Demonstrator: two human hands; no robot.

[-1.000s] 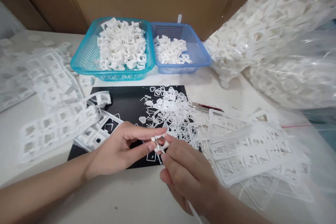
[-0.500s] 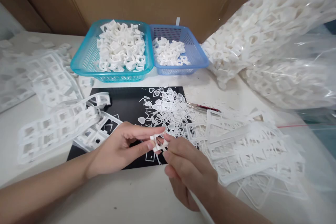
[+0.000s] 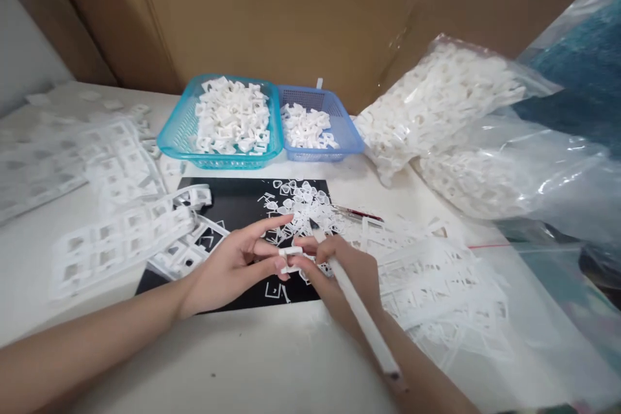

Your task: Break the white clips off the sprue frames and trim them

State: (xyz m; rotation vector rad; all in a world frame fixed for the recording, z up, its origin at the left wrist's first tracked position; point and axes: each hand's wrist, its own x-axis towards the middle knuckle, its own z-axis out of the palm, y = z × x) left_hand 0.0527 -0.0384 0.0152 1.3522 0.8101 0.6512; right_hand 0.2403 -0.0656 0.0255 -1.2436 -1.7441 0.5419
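Over a black mat (image 3: 220,191), my left hand (image 3: 220,268) pinches a small white plastic part (image 3: 291,251) between thumb and fingers, its index finger stretched out above. My right hand (image 3: 347,272) grips the part's other side with thumb and fingertip. Tucked in that same hand is a long white-handled craft knife (image 3: 359,307); its short dark tip points up and away from the part, and its handle end reaches back over the wrist. White plastic trimmings (image 3: 310,197) are heaped on the mat just beyond my fingers.
A teal basket (image 3: 169,142) and a blue basket (image 3: 347,136) hold white parts at the back. Framed sheets of parts (image 3: 104,246) lie left, with stripped frames (image 3: 436,278) on the right. Tweezers (image 3: 359,213) lie beside the trimmings. Filled plastic bags (image 3: 446,97) stand back right.
The knife's tip has come out of the white part, and the knife has swung upright in my right hand, whose fingers now hold the part too. The view has tilted up.
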